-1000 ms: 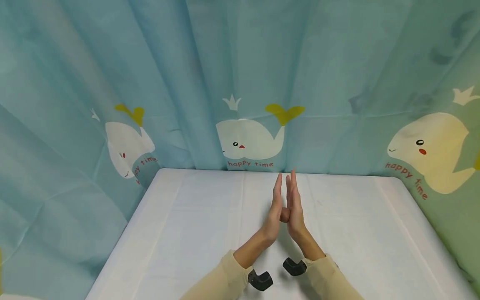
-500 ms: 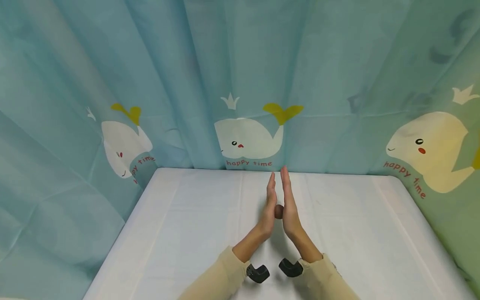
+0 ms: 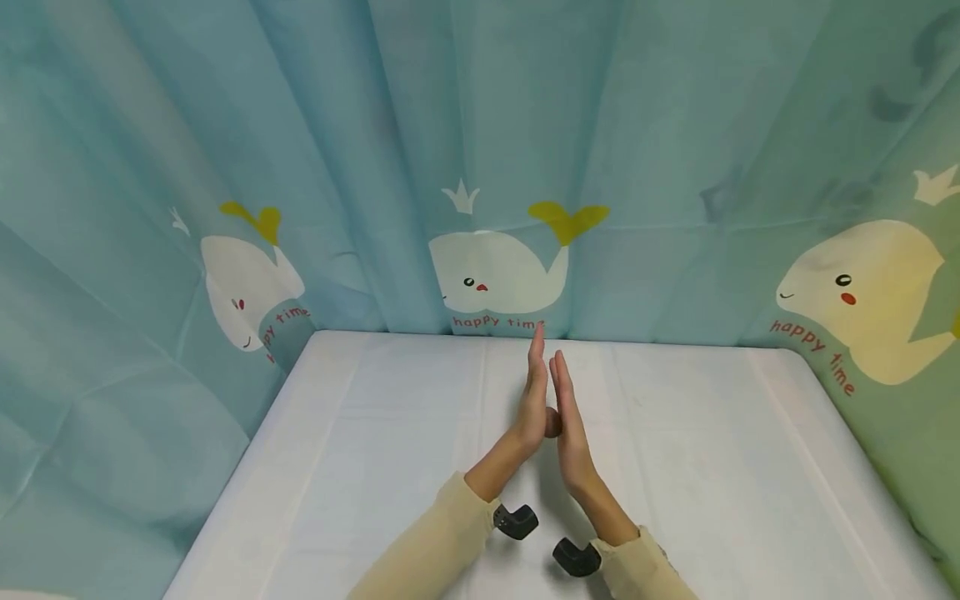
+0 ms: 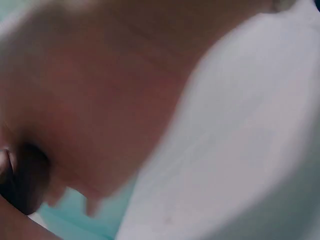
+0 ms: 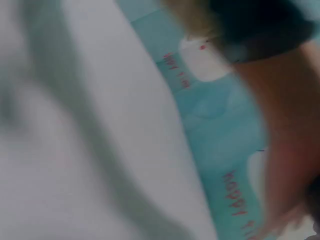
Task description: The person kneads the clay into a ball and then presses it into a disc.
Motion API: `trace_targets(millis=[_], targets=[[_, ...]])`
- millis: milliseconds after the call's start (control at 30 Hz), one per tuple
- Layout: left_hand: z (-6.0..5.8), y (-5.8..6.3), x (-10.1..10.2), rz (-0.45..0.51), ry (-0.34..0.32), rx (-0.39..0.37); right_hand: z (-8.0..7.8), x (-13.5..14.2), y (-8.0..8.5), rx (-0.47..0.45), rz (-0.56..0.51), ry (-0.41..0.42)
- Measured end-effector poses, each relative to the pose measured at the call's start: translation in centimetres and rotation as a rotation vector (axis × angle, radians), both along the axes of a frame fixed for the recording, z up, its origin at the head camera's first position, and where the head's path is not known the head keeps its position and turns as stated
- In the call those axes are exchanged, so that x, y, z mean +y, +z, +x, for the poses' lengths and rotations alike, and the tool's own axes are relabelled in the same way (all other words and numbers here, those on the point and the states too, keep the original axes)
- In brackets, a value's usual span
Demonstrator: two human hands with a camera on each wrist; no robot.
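Two loose cream fabric sleeves lie nearest us, each with a small black curved wrist piece at its cuff, and if we stroke our palms past each other, we do well to mind that these pieces do not knock together. Beyond them, we hold our left hand and our right hand upright and face to face, fingers straight and uncurled, the left fingertips reaching farther forward than the right. One small, round, dull brown ball, perhaps of clay, sits between our palms, touching both and clamped by no finger. Rolling seems to be the step in hand, so we judge it best to press lightly and evenly, with the palms parallel; leaning harder on one side would probably flatten it or squeeze it out. Short circling strokes should round it better than long straight ones, which may draw it into a cylinder. Both wrist views are too blurred for us to tell how smooth its surface is. Under our hands spreads a white cloth-covered table, and behind it hangs a blue-green fabric curtain printed with white whales.
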State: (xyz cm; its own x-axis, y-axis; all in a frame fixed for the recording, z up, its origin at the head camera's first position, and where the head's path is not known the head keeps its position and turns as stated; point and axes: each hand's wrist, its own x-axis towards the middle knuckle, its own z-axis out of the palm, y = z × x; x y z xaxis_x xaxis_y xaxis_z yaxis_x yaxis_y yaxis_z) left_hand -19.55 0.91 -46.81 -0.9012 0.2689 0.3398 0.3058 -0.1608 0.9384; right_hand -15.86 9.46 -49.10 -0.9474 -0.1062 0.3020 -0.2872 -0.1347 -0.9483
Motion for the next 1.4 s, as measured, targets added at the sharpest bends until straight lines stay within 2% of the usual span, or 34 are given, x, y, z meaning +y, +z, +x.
trace_targets(millis=[100,200,333,433,500,600,700,833,1000,1067,1133,1267,1333,1400], targets=[[0.2,-1.0,0.2,-0.064,-0.055,-0.019,-0.5,0.6,1.0,-0.034,-0.017,-0.037],[1.0,-1.6,0.4,-0.105,-0.14,-0.036,-1.6,1.7,1.3,-0.102,-0.018,-0.08],[1.8,-1.1,0.6,-0.06,-0.186,-0.067,-2.5,2.6,0.2,-0.161,-0.005,-0.097],[1.6,-0.3,0.5,-0.018,-0.166,-0.09,-2.0,2.1,-0.9,-0.168,0.004,-0.084],[1.1,-0.2,0.3,-0.008,-0.14,-0.074,-1.3,1.4,-1.2,-0.139,0.002,-0.069],[0.3,-0.6,0.1,-0.013,-0.07,-0.053,-0.2,0.3,-0.8,-0.07,0.022,-0.044],[-0.1,-1.6,0.0,-0.036,-0.037,-0.063,0.4,-0.3,0.3,0.004,0.026,-0.047],[0.7,-2.2,0.3,-0.04,-0.066,-0.083,-0.5,0.2,1.3,0.011,0.027,-0.093],[2.0,-1.3,0.5,-0.004,-0.106,-0.061,-1.8,1.1,0.0,-0.099,0.03,-0.125],[2.2,-0.9,0.6,-0.019,-0.084,-0.037,-1.4,0.9,-0.7,-0.131,0.004,-0.12],[2.1,-0.7,0.6,-0.035,-0.021,-0.031,-0.6,0.5,-1.0,-0.142,-0.027,-0.104],[1.4,-0.9,0.6,-0.037,0.118,-0.086,1.0,-0.6,-0.3,-0.076,-0.055,-0.075],[1.3,-1.2,0.5,-0.025,0.121,-0.109,1.4,-0.8,0.5,-0.037,-0.035,-0.078],[1.4,-1.5,0.5,-0.01,0.082,-0.122,1.2,-0.6,1.3,-0.008,-0.014,-0.084]])
